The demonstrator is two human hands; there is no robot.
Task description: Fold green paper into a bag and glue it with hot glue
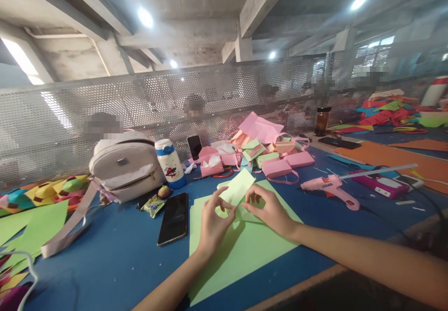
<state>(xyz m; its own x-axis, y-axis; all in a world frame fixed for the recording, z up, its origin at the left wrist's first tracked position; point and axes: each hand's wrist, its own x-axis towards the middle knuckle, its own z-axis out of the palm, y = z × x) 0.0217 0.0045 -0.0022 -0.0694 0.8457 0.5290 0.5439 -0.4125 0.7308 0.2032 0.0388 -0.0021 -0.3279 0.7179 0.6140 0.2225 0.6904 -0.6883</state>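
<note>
A folded piece of light green paper (238, 189) is held up between my two hands, its upper flap tilted away from me. My left hand (215, 217) pinches its left and lower edge with thumb and fingers. From the other side, my right hand (271, 208) grips the paper with curled fingers, the fingertips partly hiding the fold. Beneath both hands lies a stack of larger light green sheets (224, 273) on the blue table (119, 264).
Left of the stack are a black phone (174, 218), a snack packet (153, 205), a Spider-Man bottle (170, 164) and a backpack (122, 166). Behind lie pink paper boxes (276, 168). At right are a pink glue gun (331, 187) and a purple device (380, 183). A perforated metal screen (224, 82) stands behind.
</note>
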